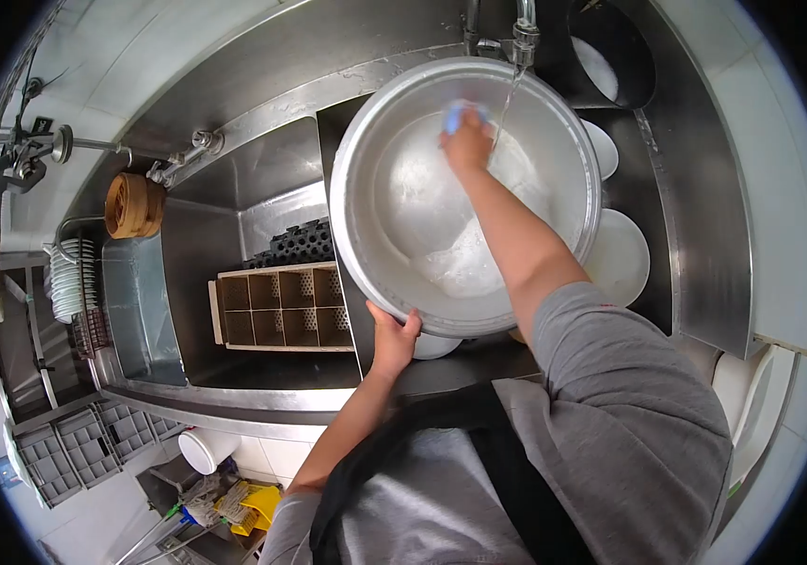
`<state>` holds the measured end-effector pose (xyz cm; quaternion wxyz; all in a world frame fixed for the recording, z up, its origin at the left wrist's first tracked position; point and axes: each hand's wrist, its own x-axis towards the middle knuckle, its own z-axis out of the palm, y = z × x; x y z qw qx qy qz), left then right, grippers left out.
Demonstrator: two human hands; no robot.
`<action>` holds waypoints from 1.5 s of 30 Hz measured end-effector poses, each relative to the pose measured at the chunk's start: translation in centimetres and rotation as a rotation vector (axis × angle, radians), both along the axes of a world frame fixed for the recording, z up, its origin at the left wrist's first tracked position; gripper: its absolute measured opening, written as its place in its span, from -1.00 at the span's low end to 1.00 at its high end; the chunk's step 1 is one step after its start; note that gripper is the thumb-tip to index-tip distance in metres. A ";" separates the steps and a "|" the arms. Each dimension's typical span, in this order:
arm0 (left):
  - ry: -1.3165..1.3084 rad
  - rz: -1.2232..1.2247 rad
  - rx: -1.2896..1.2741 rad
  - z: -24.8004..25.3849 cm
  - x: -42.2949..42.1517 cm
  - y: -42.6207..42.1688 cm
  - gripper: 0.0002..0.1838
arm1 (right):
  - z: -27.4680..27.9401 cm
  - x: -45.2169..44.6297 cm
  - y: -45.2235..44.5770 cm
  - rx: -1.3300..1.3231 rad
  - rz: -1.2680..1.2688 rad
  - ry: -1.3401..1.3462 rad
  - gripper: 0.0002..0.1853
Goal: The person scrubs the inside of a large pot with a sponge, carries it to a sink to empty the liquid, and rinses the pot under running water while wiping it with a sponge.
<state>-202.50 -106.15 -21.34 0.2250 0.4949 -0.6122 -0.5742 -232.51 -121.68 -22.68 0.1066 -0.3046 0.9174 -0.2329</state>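
A large round metal basin (347,202) is over the right-hand sink, with some sudsy water on its bottom. My left hand (394,341) is closed on the near-left rim, thumb and fingers around the edge. Inside the basin, toward its far wall, my right hand (467,146) grips a blue-and-white scrubbing cloth or sponge (465,115), blurred by motion. Just right of that hand, a thin stream of water falls from the faucet (525,42). White plates (618,259) lie partly hidden beneath the basin.
A divided wooden box (281,309) and a black perforated mat (302,245) are in the middle sink. Bamboo steamers (133,205) stand at the left. A dark pot (613,52) is at the far right; grey crates (93,438) and mops (204,499) stand lower left.
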 end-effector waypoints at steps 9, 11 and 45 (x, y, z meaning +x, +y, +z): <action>0.013 0.007 0.003 0.6 -0.3 -0.1 -0.46 | -7.3 -2.4 -2.1 -0.161 -0.148 0.011 -0.51; -0.013 -0.002 -0.055 0.1 -0.5 0.0 -0.48 | -5.1 1.7 -3.0 -0.233 0.152 0.007 -0.55; -0.077 0.019 0.178 5.1 -2.1 -0.5 -0.54 | -1.9 6.8 10.0 -0.027 0.394 0.126 -0.60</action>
